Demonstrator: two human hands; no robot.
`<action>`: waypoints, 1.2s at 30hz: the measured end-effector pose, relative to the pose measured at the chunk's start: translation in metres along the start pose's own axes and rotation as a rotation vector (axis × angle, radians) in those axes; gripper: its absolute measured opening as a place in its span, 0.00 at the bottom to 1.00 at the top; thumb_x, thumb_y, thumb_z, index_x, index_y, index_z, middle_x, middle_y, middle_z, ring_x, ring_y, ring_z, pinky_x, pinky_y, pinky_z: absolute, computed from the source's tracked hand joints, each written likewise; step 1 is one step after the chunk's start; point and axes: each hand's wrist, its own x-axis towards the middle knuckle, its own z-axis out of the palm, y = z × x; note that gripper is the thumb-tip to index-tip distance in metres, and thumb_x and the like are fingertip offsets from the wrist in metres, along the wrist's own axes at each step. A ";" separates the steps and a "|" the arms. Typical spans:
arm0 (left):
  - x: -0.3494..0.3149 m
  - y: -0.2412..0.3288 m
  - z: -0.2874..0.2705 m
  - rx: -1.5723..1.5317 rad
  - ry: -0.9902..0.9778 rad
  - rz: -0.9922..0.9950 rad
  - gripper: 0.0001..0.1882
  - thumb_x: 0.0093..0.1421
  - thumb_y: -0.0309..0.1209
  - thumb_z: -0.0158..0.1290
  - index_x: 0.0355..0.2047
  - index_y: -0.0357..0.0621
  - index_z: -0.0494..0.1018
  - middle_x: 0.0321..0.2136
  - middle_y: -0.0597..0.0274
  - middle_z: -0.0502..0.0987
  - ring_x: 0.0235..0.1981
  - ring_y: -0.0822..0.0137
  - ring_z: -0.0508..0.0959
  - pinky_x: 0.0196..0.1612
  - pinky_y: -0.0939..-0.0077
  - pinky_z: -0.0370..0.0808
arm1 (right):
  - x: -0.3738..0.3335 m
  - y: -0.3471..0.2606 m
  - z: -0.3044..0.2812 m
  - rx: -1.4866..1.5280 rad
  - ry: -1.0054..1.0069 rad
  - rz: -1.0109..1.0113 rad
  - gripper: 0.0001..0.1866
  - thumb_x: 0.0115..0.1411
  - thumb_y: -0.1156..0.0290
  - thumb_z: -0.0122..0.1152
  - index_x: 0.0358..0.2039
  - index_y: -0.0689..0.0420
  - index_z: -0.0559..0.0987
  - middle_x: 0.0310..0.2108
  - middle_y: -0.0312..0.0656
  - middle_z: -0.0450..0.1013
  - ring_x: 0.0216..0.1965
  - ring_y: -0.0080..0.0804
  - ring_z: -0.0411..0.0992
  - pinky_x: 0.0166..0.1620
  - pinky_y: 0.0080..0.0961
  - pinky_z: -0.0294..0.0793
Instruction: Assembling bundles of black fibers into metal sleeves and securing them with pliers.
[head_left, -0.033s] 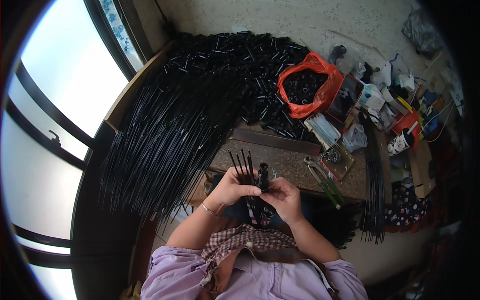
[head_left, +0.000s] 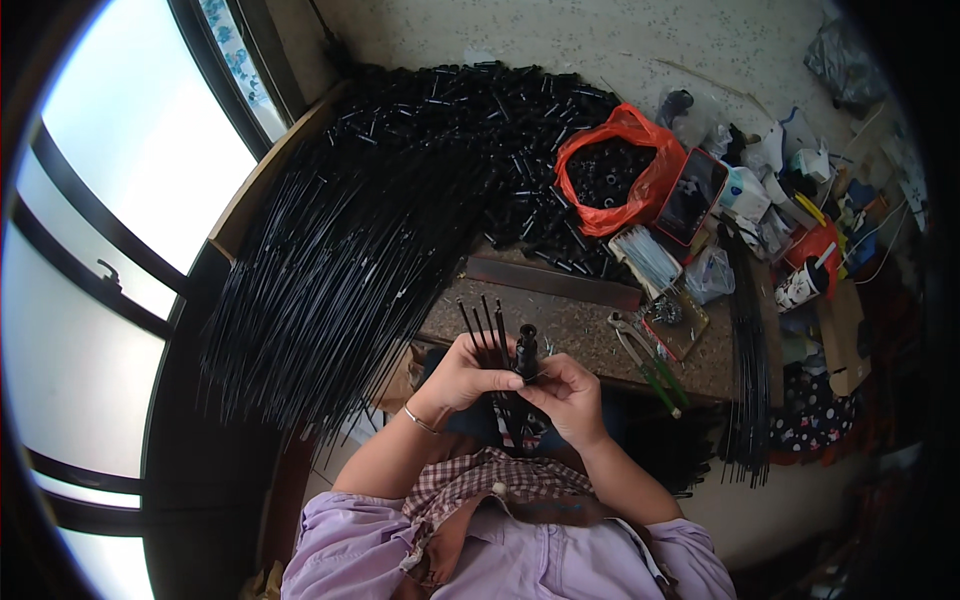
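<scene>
L hand [head_left: 480, 370] has fingers closed round a few thin blk rods [head_left: 487, 325], which stick up past the knuckles w/ tips pointing to the far side; the L thumb also presses on a blk tubular fitting [head_left: 526, 348], held roughly upright just R of the rods. R hand [head_left: 568, 393] has fingers bent & closed on the fitting's lower end; can't tell if they pinch a smaller pc there too. Both hands are at the near edge of the desk [head_left: 570, 322], w/ the fitting btwn them.

On the desk, just beyond the hands, lies a dark flat bar [head_left: 550, 283]. To the L, a big spread of long blk rods [head_left: 320, 280] overhangs the near edge; far side, a heap of blk tubular pcs [head_left: 450, 105]. Far R of ctr: open red plastic bag [head_left: 600, 221] w/ small blk pcs inside, phone [head_left: 690, 197] leaning by it. Nearer, on the R: box of white sticks [head_left: 645, 260], green-handled pincers [head_left: 648, 365], shallow tray [head_left: 688, 347] w/ small metal pcs, then another rod bundle [head_left: 745, 370].
</scene>
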 end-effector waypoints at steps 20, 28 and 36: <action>-0.008 -0.014 0.001 0.254 0.109 0.258 0.18 0.48 0.22 0.59 0.40 0.35 0.70 0.31 0.68 0.74 0.33 0.79 0.71 0.38 0.85 0.68 | -0.002 0.000 0.027 -0.457 0.254 -0.246 0.06 0.51 0.81 0.59 0.29 0.65 0.71 0.34 0.44 0.71 0.33 0.25 0.72 0.34 0.18 0.72; -0.010 -0.011 0.000 0.338 0.145 0.286 0.17 0.49 0.23 0.59 0.40 0.35 0.70 0.33 0.69 0.73 0.34 0.79 0.70 0.39 0.85 0.68 | 0.000 0.003 0.026 -0.419 0.213 -0.253 0.08 0.50 0.81 0.60 0.29 0.66 0.71 0.35 0.42 0.70 0.32 0.24 0.72 0.34 0.19 0.73; -0.012 -0.004 -0.010 0.236 -0.058 0.245 0.17 0.47 0.25 0.59 0.38 0.36 0.73 0.32 0.63 0.72 0.35 0.71 0.70 0.39 0.76 0.65 | 0.005 0.002 0.010 -0.091 -0.007 -0.098 0.11 0.50 0.82 0.61 0.33 0.66 0.70 0.34 0.38 0.68 0.35 0.20 0.70 0.38 0.16 0.73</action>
